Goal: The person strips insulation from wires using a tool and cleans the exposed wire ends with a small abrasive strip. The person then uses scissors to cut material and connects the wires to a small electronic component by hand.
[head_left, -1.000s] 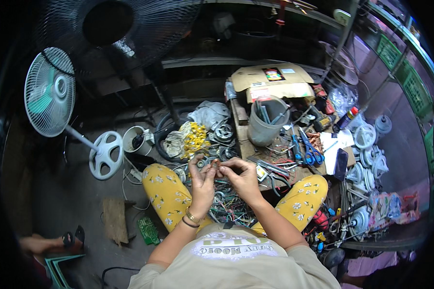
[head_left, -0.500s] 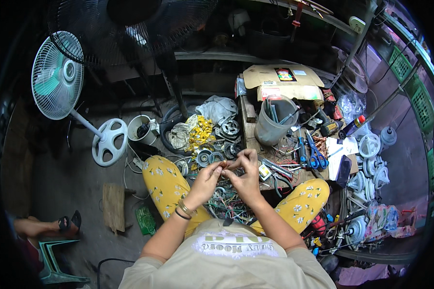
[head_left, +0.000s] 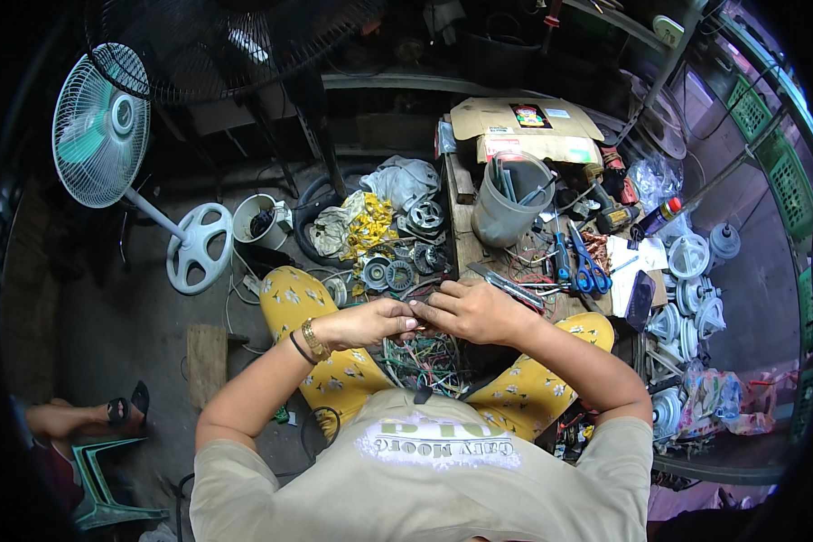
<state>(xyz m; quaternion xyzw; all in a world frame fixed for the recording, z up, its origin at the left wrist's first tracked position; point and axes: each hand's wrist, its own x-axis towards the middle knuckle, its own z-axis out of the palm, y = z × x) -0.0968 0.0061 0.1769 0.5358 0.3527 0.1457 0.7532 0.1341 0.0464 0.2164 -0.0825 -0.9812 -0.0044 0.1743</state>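
Observation:
My left hand (head_left: 377, 322) and my right hand (head_left: 468, 310) meet above my lap, fingertips pinched together. Between them is a small piece, now mostly covered by the fingers; it showed copper-coloured a moment ago. Below the hands lies a tangle of thin coloured wires (head_left: 422, 366). Beyond the left hand are several round metal motor parts (head_left: 399, 275). A craft-knife-like grey tool (head_left: 508, 287) rests on the wooden bench just past the right hand.
On the bench stand a translucent bucket (head_left: 506, 210), blue-handled scissors (head_left: 591, 274), a screwdriver (head_left: 562, 257), a drill (head_left: 615, 218) and a phone (head_left: 640, 300). A white fan (head_left: 108, 126) stands left. Fan hubs (head_left: 688, 256) pile up right. Someone's foot (head_left: 126, 411) shows lower left.
Both forearms have swung outward and the wrists have turned flatter, with the right hand now over the fingers. The copper-coloured piece has become hidden. The view has shifted slightly.

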